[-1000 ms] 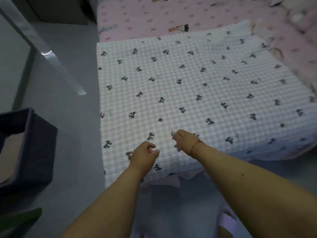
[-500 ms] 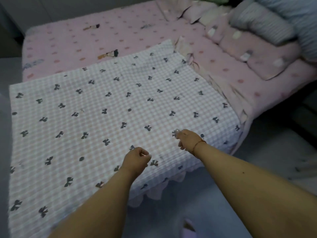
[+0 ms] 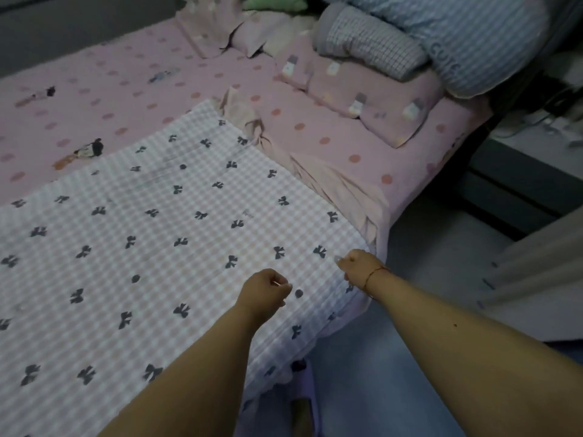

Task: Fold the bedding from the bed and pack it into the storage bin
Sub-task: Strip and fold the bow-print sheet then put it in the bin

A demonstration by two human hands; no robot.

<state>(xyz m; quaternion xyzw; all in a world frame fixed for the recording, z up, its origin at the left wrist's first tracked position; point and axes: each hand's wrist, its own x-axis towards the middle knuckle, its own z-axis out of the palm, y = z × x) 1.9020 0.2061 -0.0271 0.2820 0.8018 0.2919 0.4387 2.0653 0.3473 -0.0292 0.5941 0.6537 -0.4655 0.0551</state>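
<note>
A white checked blanket (image 3: 151, 247) printed with dark bows lies spread flat over the near part of the pink dotted bed (image 3: 315, 127). My left hand (image 3: 265, 290) hovers over the blanket near its front edge, fingers curled into a loose fist with nothing in them. My right hand (image 3: 358, 268) is at the blanket's near right corner, fingers curled, and no cloth shows in its grip. The storage bin is out of view.
Pink pillows (image 3: 372, 99) and a rolled blue checked quilt (image 3: 441, 42) are piled at the head of the bed on the right. A low grey cabinet (image 3: 520, 171) stands beyond the bed's right side. A purple slipper (image 3: 304, 395) sits on the floor by the bed edge.
My view has swung to the right along the bed, so the dark bin on the left has left the frame. Both hands have shifted right, towards the blanket's right corner, keeping their curled shape.
</note>
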